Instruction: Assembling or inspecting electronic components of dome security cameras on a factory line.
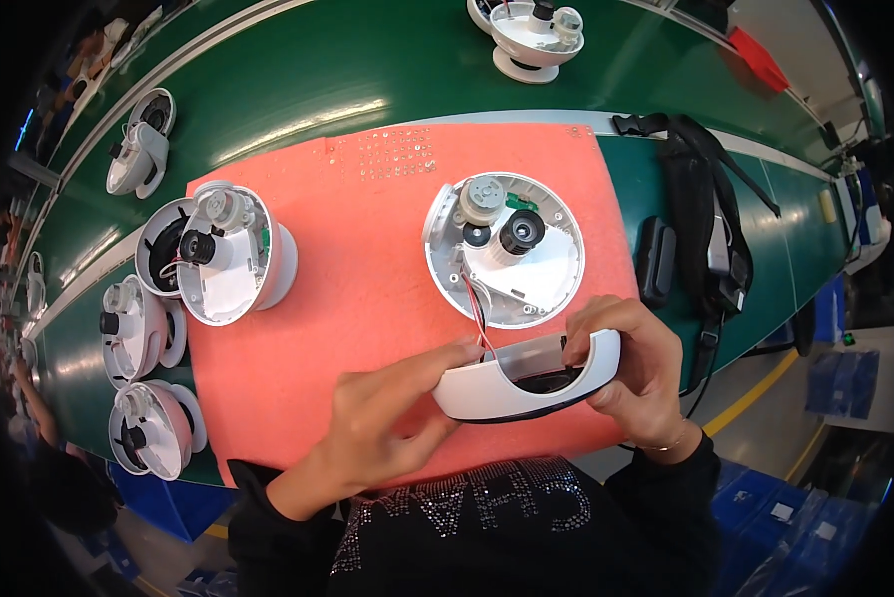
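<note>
Between my two hands is a white curved camera cover (482, 391) with a dark front face and a rounded notch. My left hand (382, 408) pinches its left end, near red and white wires (477, 313). Fingers of my right hand (638, 373) wrap round its right end, some reaching inside. The wires run from the cover to a round white camera housing (557, 267) lying on the mat just beyond. That housing is uncovered, with a black lens (522, 232), a grey motor (484, 198) and a bit of green circuit board showing.
A pink foam mat (352, 259) covers the near bench. Another opened camera unit (233, 254) stands at its left edge, with several more on the green bench (298, 60) beyond. Right of the mat lie a black case (656, 261) and a black strap bag (701, 189). Small screws (397, 152) sit in rows.
</note>
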Action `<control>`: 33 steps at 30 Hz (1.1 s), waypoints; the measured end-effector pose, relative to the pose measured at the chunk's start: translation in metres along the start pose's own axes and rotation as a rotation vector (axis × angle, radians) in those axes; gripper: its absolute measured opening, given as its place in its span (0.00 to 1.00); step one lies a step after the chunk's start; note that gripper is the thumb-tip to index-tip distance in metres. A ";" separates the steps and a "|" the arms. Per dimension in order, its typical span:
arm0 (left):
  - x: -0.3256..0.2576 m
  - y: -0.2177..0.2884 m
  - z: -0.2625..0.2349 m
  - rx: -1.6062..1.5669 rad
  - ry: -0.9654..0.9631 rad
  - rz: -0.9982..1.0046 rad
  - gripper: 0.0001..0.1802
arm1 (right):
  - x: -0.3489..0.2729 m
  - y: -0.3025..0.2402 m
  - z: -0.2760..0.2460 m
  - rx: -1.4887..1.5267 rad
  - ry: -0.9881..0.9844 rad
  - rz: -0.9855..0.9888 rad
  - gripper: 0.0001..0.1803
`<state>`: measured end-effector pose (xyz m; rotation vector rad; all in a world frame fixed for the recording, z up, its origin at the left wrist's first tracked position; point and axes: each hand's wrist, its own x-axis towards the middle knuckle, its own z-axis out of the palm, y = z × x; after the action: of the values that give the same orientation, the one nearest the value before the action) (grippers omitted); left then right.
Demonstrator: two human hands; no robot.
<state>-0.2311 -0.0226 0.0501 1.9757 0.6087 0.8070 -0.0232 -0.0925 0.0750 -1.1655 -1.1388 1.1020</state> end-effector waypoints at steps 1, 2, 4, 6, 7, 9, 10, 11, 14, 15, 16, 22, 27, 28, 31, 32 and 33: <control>0.000 -0.001 0.000 0.001 -0.002 0.002 0.28 | 0.000 0.002 0.000 -0.095 0.014 -0.075 0.24; 0.000 -0.002 -0.001 0.018 0.002 0.007 0.29 | 0.000 0.003 -0.001 -0.094 0.015 -0.076 0.24; 0.001 -0.001 -0.001 0.036 0.005 0.012 0.31 | 0.002 0.004 -0.004 -0.243 -0.047 -0.213 0.27; 0.001 0.001 0.001 0.026 0.062 0.038 0.32 | 0.005 -0.003 -0.010 -0.192 -0.095 -0.167 0.25; 0.002 0.001 0.001 0.024 0.060 0.040 0.32 | 0.006 -0.005 -0.011 -0.143 -0.144 -0.120 0.24; 0.003 0.003 -0.001 0.092 0.034 0.077 0.32 | 0.007 -0.001 -0.012 -0.146 -0.165 -0.137 0.25; 0.004 0.002 0.000 0.092 0.033 0.079 0.32 | 0.008 0.001 -0.013 -0.148 -0.188 -0.154 0.26; 0.004 0.002 0.001 0.089 0.053 0.088 0.32 | 0.008 0.001 -0.013 -0.149 -0.187 -0.155 0.26; 0.004 -0.001 0.002 0.114 0.086 0.112 0.32 | 0.008 0.002 -0.008 -0.218 -0.134 -0.194 0.26; 0.005 -0.002 0.003 0.142 0.098 0.131 0.32 | 0.009 0.004 -0.005 -0.213 -0.094 -0.248 0.25; 0.005 -0.001 0.004 0.140 0.096 0.132 0.32 | 0.009 0.006 -0.003 -0.209 -0.054 -0.302 0.24; 0.006 0.003 0.006 0.216 0.120 0.156 0.34 | 0.010 0.005 -0.003 -0.287 -0.021 -0.315 0.22; 0.006 0.002 0.007 0.126 0.120 0.120 0.34 | 0.014 -0.003 -0.003 -0.306 -0.056 -0.307 0.23; 0.006 0.003 0.007 0.127 0.124 0.120 0.34 | 0.015 -0.005 -0.005 -0.277 -0.099 -0.250 0.23; 0.008 0.007 0.007 0.141 0.116 0.071 0.33 | 0.016 -0.001 -0.006 -0.282 -0.063 -0.228 0.24; 0.010 0.007 0.008 0.071 0.116 0.052 0.32 | 0.015 -0.003 -0.005 -0.304 -0.016 -0.225 0.24; 0.010 0.007 0.008 0.007 0.117 0.031 0.31 | 0.014 -0.006 -0.007 -0.372 -0.043 -0.209 0.25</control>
<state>-0.2173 -0.0235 0.0558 1.9584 0.6509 0.9465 -0.0143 -0.0799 0.0817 -1.2743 -1.5066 0.7771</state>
